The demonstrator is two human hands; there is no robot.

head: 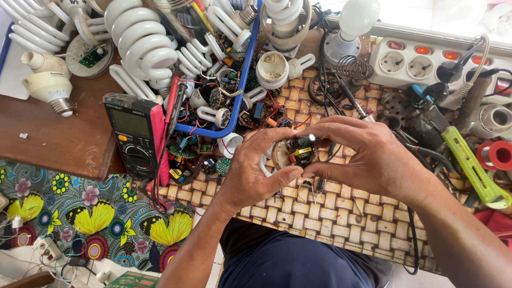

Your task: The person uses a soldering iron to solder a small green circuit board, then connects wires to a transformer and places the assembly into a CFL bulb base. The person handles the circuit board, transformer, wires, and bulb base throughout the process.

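My left hand [255,170] and my right hand [368,157] meet over a woven mat [325,213]. Between the fingers of both hands sits a small round circuit board [298,151] with a black capacitor, a yellow part and other components, partly inside a white lamp base. Both hands grip it, the left from below and left, the right from above and right. Fingers hide much of the board. Loose wire leads lie on the mat just under the hands.
A black and red multimeter [136,136] lies to the left. Several spiral lamp tubes [140,45], lamp bases and small boards fill the back. A white power strip [426,61], green-handled tool [472,168], solder reel [498,154] and soldering iron [346,98] sit right.
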